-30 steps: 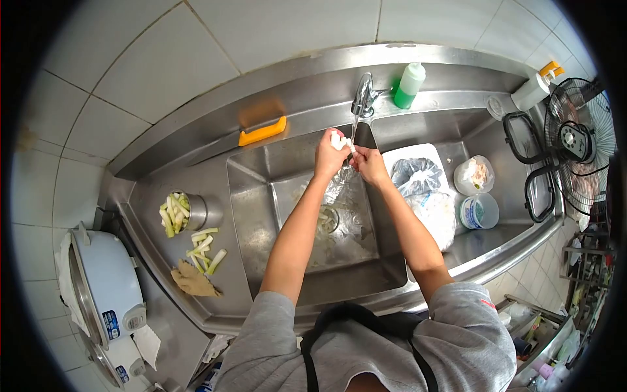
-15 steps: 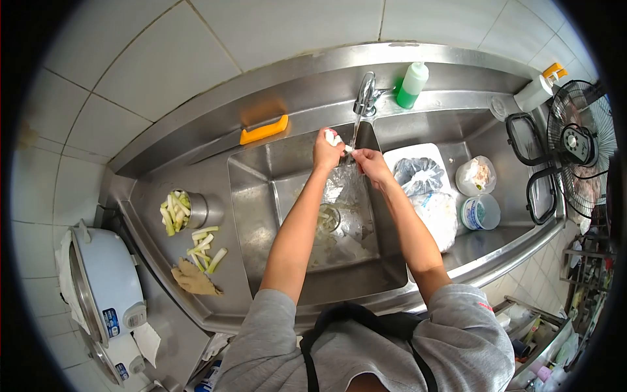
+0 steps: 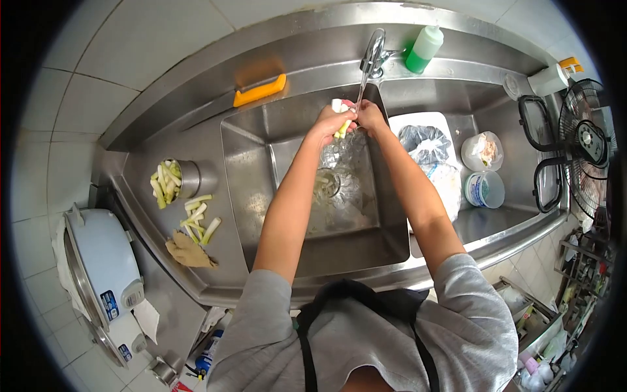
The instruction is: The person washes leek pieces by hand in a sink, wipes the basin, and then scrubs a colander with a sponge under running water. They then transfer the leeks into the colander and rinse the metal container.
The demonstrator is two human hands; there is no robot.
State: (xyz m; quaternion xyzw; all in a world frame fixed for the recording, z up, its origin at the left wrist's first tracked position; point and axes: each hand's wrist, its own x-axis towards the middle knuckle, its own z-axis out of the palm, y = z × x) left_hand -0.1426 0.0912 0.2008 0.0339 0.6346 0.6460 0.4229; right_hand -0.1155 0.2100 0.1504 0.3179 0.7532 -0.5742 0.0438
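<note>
Under the running faucet [image 3: 374, 55], my left hand [image 3: 328, 124] is closed round several white and pale green vegetable stalks [image 3: 342, 121]. My right hand [image 3: 371, 119] is beside it at the water stream, its fingers bent inward; whether it grips a stalk is hidden. Water falls into the steel sink basin [image 3: 307, 251] below. On the left counter, cut stalks [image 3: 168, 181] fill a tipped metal container [image 3: 189, 179], and more loose stalks [image 3: 199, 222] lie near a tan cloth [image 3: 189, 250].
An orange-handled tool [image 3: 260, 91] lies behind the basin. A green soap bottle [image 3: 424, 49] stands right of the faucet. The right basin holds a white tray [image 3: 434, 121] with plastic bags and two tubs [image 3: 482, 151]. A fan [image 3: 588, 137] stands far right.
The camera view has shifted. Both hands have drawn closer together at the water, and the stalks in my left hand now show more clearly, with green ends pointing down.
</note>
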